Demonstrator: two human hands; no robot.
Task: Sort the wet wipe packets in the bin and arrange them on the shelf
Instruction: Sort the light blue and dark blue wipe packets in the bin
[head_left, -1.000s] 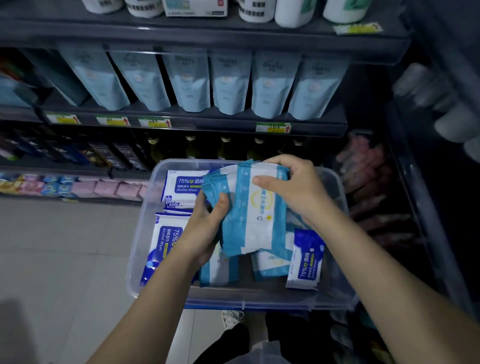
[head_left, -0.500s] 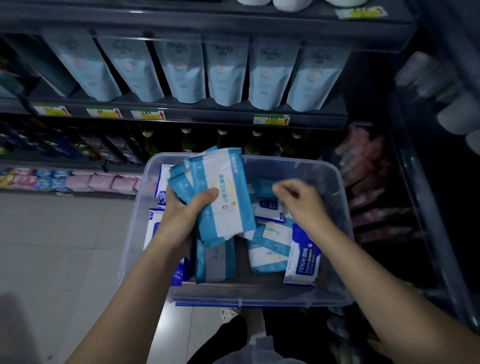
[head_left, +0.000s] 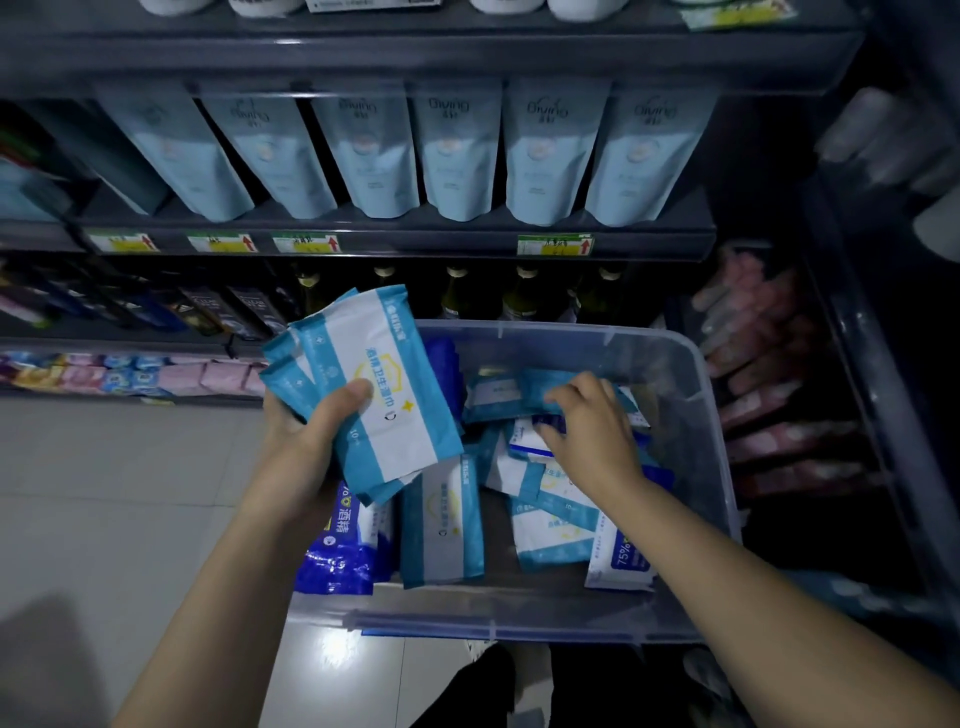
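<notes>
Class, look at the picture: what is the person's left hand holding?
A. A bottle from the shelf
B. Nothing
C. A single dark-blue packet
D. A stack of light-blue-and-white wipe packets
D: the left hand has its grip closed on a stack of light-blue-and-white packets, raised over the clear bin.

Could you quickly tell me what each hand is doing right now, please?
Left hand: closed on a stack of light-blue-and-white wet wipe packets.
Right hand: fingers spread, holding nothing, over packets in the clear plastic bin.
</notes>
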